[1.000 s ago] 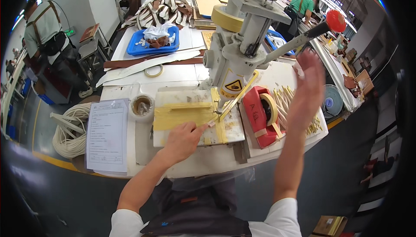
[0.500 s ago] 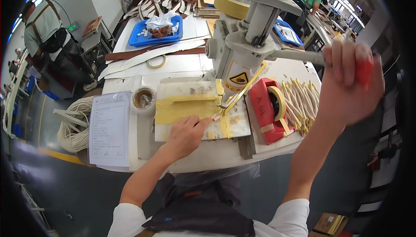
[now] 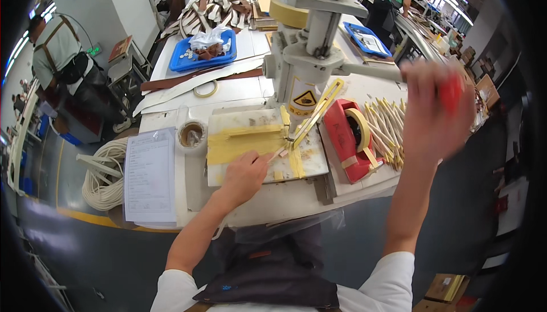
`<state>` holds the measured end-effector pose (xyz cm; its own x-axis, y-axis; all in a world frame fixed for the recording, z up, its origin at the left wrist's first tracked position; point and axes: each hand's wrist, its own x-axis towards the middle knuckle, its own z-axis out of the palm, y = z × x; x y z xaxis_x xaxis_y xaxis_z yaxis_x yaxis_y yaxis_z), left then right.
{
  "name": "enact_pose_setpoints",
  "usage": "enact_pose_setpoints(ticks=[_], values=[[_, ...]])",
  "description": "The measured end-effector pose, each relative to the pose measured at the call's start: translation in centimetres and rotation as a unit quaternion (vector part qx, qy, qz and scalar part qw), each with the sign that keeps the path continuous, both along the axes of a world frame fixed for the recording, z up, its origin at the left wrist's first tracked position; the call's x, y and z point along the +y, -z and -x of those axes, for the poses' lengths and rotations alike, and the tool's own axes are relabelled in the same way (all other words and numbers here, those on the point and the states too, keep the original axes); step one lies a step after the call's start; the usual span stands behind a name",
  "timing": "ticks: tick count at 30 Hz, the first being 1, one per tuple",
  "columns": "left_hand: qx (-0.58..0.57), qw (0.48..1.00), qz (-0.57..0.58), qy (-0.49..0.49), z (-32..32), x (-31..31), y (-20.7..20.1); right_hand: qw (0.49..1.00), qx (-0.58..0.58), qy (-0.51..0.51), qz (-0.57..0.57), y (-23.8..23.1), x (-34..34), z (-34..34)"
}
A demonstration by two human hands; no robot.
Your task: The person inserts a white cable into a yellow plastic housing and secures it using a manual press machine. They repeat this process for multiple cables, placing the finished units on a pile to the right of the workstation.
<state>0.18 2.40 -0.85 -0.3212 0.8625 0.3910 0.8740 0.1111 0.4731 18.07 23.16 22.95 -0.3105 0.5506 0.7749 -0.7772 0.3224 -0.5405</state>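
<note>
At the foot of a grey hand press [image 3: 298,72], my left hand [image 3: 246,176] rests on a pale board [image 3: 228,166] patched with yellow tape. Its thumb and fingers are pinched on a short pale cord [image 3: 276,155], whose far end reaches under the press. Up at the right, my right hand [image 3: 436,112], smeared by motion, is wrapped around the end of the press lever [image 3: 373,71], by its red knob [image 3: 451,92]. A yellow-edged strip [image 3: 318,112] slants up in front of the press.
Right of the board stand a red tape dispenser [image 3: 340,132] and a pile of white cords [image 3: 387,129] with yellow ends. To the left are a tape roll [image 3: 192,135], a printed sheet [image 3: 149,175] and a cord coil [image 3: 102,175]. A blue tray [image 3: 176,64] lies behind; people work farther off.
My right hand has moved down and left with the lever. The left hand keeps its pinch by the press. The whole view has shifted slightly.
</note>
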Motion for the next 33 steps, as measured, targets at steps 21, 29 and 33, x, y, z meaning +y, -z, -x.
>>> enact_pose_setpoints(ticks=[21,29,33], values=[[-0.099,0.994,0.004,-0.034,-1.3,-2.1,-2.0,0.994,-0.102,-0.036,0.031,-5.6,3.5,5.2],[-0.104,0.994,-0.001,-0.04,-1.0,-1.4,-1.8,0.992,-0.059,0.045,0.097,-5.9,2.6,6.9],[-0.115,0.993,0.0,-0.033,-1.0,-0.9,-2.0,0.991,-0.052,0.046,0.111,-6.3,2.1,6.5]])
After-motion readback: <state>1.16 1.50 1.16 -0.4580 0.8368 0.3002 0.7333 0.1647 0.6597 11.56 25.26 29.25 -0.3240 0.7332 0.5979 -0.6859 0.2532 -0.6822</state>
